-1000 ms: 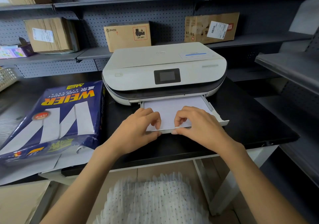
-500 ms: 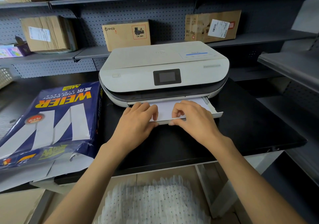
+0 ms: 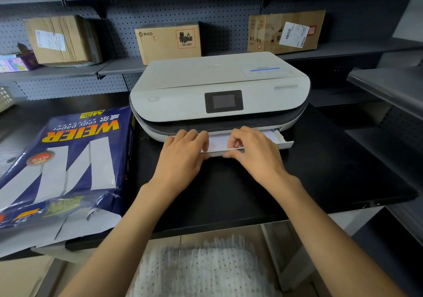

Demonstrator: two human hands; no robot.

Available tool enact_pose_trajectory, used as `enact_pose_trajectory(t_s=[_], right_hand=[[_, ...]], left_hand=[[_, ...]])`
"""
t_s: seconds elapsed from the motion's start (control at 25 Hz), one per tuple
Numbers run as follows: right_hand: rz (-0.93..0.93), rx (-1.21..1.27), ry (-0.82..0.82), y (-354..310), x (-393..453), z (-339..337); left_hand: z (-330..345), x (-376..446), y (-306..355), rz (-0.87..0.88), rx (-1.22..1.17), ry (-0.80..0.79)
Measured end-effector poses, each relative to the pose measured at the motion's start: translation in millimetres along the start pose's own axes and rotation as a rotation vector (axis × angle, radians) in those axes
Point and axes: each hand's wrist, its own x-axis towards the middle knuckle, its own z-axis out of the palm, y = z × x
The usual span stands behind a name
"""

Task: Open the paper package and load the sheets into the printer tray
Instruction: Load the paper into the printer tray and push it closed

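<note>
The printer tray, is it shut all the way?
No, the printer tray juts out from the printer, white sheets showing inside.

White printer (image 3: 219,84), navy paper package (image 3: 68,159)

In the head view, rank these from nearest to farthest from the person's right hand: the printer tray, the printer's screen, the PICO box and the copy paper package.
1. Printer tray: touching the right hand.
2. Printer's screen: just above.
3. Copy paper package: far left on the table.
4. PICO box: back shelf; close to the package's distance, so this order is uncertain.
</note>
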Motion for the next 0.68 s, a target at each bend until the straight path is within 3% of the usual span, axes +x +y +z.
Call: enact_pose_trajectory(t_s=[0.48, 0.68], right_hand=[[0.020, -0.019, 0.020, 2, 19, 8], [-0.035, -0.097, 0.121, 1, 23, 14]], left_hand=[[10, 16, -5, -0.080, 0.052, 0.010], [17, 24, -8, -0.066, 0.109, 0.060]])
